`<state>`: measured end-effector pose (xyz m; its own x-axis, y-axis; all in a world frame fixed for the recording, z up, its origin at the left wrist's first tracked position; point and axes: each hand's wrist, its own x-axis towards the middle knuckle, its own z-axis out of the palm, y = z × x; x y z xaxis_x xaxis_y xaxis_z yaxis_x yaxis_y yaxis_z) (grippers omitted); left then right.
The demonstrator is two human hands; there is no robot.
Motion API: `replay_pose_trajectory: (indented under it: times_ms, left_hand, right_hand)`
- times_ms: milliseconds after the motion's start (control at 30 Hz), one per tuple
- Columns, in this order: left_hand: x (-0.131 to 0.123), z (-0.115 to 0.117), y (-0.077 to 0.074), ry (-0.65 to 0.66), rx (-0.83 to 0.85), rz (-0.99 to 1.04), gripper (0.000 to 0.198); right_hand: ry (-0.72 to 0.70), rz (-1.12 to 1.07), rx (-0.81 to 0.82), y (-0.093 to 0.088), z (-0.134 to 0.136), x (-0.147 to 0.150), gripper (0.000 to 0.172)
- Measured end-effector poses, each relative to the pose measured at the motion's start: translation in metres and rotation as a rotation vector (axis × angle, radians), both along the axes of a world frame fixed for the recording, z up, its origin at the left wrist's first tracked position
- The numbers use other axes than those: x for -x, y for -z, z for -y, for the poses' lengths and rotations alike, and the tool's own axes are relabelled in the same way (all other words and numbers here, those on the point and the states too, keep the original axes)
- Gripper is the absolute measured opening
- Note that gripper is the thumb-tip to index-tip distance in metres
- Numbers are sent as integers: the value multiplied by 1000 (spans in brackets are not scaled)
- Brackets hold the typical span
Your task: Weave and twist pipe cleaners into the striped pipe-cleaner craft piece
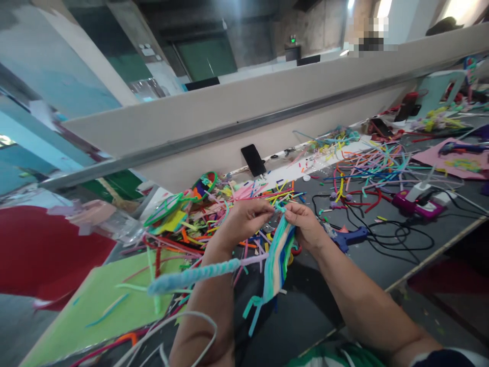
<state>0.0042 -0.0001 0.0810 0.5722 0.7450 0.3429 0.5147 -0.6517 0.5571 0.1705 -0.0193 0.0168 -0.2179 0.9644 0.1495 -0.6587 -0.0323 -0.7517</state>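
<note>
Between my two hands hangs a striped band of pipe cleaners (pixel 277 260) in teal, cream and blue, its loose ends dangling at the lower left. My left hand (pixel 250 218) pinches at the band's top end. My right hand (pixel 303 220) grips the same top edge from the other side, thumb and fingers closed on it. A thick blue twisted pipe-cleaner stem (pixel 194 275) with a lilac end reaches across my left forearm towards the band. What my left fingertips pinch is small and partly hidden.
Loose pipe cleaners (pixel 202 229) pile up behind my hands. A phone (pixel 252 160) leans on the partition. To the right are a blue glue gun (pixel 349 238), black cables and a purple power strip (pixel 418 204). A green sheet (pixel 103 300) lies at left.
</note>
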Motion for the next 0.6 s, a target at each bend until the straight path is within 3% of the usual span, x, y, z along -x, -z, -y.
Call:
replay_pose_trajectory:
  times_ms: [300, 467, 600]
  left_hand:
    - [7, 10, -8, 99, 345, 47, 21]
    - [9, 1, 8, 115, 590, 262, 30]
    - [10, -8, 18, 157, 662, 344, 27]
  right_hand:
    - [91, 2, 9, 6, -3, 6, 29]
    - [132, -4, 22, 10, -4, 7, 26]
    - [111, -37, 71, 12, -7, 5, 24]
